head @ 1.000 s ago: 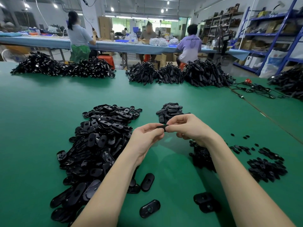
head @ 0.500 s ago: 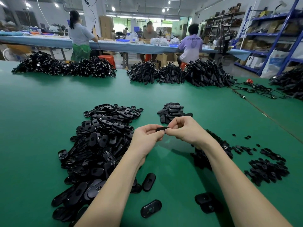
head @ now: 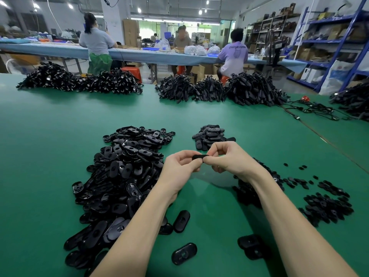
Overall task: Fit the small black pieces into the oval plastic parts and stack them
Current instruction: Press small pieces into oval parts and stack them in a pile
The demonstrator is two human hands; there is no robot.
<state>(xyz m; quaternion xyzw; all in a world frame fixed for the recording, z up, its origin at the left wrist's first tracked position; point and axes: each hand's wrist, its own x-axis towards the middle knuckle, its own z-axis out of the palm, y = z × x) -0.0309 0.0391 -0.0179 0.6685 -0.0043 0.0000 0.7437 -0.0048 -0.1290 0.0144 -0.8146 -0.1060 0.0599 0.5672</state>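
The fingers (head: pixel 207 159) of both hands are clamped on one black oval part (head: pixel 200 156), held edge-on above the green surface (head: pixel 50 148). The left hand (head: pixel 180 166) pinches its left end between thumb and curled fingers; the right hand (head: pixel 231 156) pinches its right end, the other fingers curled under. Whether a small piece already sits in the part cannot be told, as the fingers cover most of it.

Just beyond the hands lies a small heap of oval parts (head: pixel 210 135), some lying one on another. To the left spreads a big loose pile of oval parts (head: pixel 123 172), reaching from mid-surface to the near edge. Near the forearms lie single ovals apart from the pile: one beside the left forearm (head: pixel 181 220), one nearer the camera (head: pixel 184 253), and two touching ones under the right forearm (head: pixel 252 246).

To the right of the right forearm lies a heap of small black pieces (head: pixel 327 208), with more scattered between it and the wrist. Another dark heap (head: pixel 249 188) lies partly hidden under the right wrist.

Along the far edge of the surface lie mounds of black cable bundles (head: pixel 199 88). Beyond it, three people (head: pixel 234 54) are at a long blue table (head: pixel 139 53), and blue shelving (head: pixel 339 37) stands on the right.
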